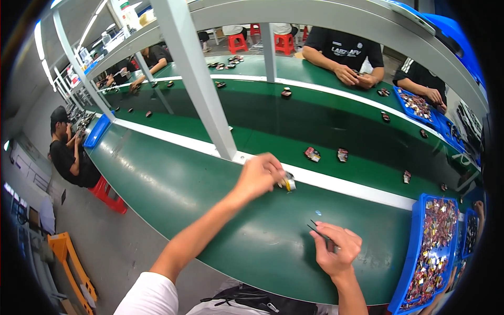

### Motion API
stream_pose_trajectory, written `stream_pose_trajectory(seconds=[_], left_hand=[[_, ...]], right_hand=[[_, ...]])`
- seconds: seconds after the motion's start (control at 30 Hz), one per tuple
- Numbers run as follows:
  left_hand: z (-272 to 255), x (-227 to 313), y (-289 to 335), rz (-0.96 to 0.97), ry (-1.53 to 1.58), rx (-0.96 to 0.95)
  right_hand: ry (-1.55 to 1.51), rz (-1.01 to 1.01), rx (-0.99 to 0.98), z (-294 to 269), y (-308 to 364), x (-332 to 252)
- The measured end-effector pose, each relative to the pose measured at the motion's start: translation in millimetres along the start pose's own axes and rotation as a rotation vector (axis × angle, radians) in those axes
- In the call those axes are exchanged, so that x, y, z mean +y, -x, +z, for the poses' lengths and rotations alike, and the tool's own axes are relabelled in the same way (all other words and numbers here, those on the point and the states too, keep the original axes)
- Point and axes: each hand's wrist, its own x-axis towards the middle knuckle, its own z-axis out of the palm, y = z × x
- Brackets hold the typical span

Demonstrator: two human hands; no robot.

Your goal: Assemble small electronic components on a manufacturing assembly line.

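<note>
My left hand (260,177) is closed on a small silver, yellow and black part (289,182), held by the white rail at the belt's near edge. The hand is slightly blurred, and the part's exact kind does not show. Lower and to the right, my right hand (338,248) grips dark tweezers (312,226), their two thin tips apart and pointing up-left with nothing between them. A tiny bluish scrap (318,213) lies on the green tabletop (252,231) just beyond the tips.
Small parts (312,154) lie scattered on the green conveyor belt (273,136) past the white rail (357,186). A blue tray (417,226) full of small pieces stands at the right. A grey post (197,79) rises from the rail. Several people work around the line.
</note>
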Motion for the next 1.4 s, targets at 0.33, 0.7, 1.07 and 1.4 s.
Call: stream_pose_trajectory(seconds=[0.33, 0.7, 1.07, 1.4], left_hand=[[36.5, 7.7, 73.7, -0.1, 0.352, -0.222], [43.7, -11.9, 63.1, 0.056, 0.29, -0.158], [46.8, -11.2, 62.7, 0.049, 0.311, -0.147], [50.3, -12.2, 66.1, 0.095, 0.369, -0.14]], right_hand=[[-0.57, 0.757, 0.062, 14.2, -1.0, 0.3], [-0.423, 0.684, -0.041, 33.9, 6.6, 23.3], [-0.303, 0.612, -0.046, 33.1, 7.4, 22.4], [-0.678, 0.972, 0.041, 34.3, -0.7, 20.5]])
